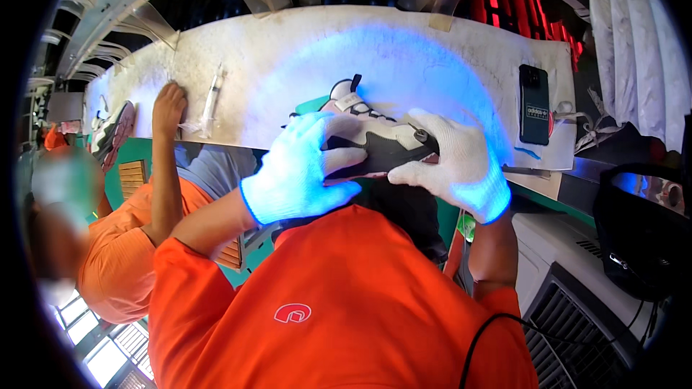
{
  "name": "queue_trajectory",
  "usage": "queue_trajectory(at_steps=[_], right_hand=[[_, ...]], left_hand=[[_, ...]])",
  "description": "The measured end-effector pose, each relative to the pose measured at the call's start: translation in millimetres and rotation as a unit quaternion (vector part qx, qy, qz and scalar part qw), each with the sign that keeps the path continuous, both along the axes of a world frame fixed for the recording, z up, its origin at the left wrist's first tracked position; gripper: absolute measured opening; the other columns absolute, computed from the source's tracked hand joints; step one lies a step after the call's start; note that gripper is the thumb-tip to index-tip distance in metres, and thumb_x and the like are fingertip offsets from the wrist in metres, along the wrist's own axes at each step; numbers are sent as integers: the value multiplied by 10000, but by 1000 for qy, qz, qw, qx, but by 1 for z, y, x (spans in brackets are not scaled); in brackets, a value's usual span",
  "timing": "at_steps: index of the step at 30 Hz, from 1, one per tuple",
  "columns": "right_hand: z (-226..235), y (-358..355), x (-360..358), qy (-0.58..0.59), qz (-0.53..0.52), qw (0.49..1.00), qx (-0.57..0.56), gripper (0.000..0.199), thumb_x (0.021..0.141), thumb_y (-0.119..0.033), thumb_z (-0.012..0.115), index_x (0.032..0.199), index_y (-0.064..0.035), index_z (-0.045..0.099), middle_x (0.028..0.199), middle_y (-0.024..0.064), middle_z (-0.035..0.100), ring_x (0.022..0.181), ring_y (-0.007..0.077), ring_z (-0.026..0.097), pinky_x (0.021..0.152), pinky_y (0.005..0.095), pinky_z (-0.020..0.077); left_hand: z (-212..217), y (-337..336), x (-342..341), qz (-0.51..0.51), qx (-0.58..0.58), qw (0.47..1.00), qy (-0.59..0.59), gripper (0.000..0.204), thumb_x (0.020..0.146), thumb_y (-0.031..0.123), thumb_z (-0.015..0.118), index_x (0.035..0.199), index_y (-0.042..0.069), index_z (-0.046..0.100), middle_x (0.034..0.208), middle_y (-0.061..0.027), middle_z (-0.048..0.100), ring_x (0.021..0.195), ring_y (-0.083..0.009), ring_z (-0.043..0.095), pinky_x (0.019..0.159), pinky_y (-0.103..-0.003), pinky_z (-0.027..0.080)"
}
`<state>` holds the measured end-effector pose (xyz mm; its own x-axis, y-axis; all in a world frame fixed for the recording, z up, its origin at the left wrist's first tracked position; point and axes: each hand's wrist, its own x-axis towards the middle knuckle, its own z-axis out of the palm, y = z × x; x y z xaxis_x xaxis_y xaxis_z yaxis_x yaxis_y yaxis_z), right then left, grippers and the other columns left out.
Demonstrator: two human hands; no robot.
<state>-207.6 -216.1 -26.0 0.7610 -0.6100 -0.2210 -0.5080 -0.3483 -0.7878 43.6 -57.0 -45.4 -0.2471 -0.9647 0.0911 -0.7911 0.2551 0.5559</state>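
A black, grey and white sneaker (389,138) lies sideways between my two gloved hands at the near edge of the table. My left hand (306,162), in a white knit glove lit blue, has its fingers closed around the end with the white collar and black pull tab. My right hand (450,162), gloved the same way, grips the other end, thumb on the near side and fingers over the top. The shoe's underside is mostly hidden from view.
A pale worn table (238,50) carries a blue patch of light. On it lie a dark phone (534,104) at right and a syringe-like white tube (212,101) at left. A co-worker's hand (169,104) rests nearby, beside another sneaker (114,135). A black bag (634,238) hangs at right.
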Motion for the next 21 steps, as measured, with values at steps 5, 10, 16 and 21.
queue_trajectory(at_steps=[5,10,16,21], right_hand=[[12,-25,35,104,199,962,-156,654,834,-600,791,1030,24,821,1013,310,776,950,435,779,861,492,603],[-11,-56,46,87,212,968,-101,506,872,-480,771,974,11,845,914,264,788,837,443,764,814,490,601],[-123,-75,-38,-218,-364,869,255,328,1026,-336,822,1197,-60,779,830,35,737,532,99,570,496,277,452],[-184,-59,-46,-298,-394,844,209,276,1044,-283,799,1188,-49,786,912,49,784,674,105,638,614,281,508]], left_hand=[[-15,-32,-31,90,2,995,-51,912,656,496,975,1411,54,719,1497,-208,673,1412,-461,616,1180,-555,485],[-23,-36,-19,58,9,998,-33,926,668,466,973,1447,56,687,1439,-200,695,1362,-459,637,1178,-555,485],[-8,-41,-58,28,-46,996,-66,908,750,345,926,1532,23,597,1366,-222,701,1271,-444,670,1179,-557,465],[31,-77,-77,4,39,998,44,867,786,263,919,1555,46,582,1296,-231,741,1198,-457,705,1035,-526,550]])
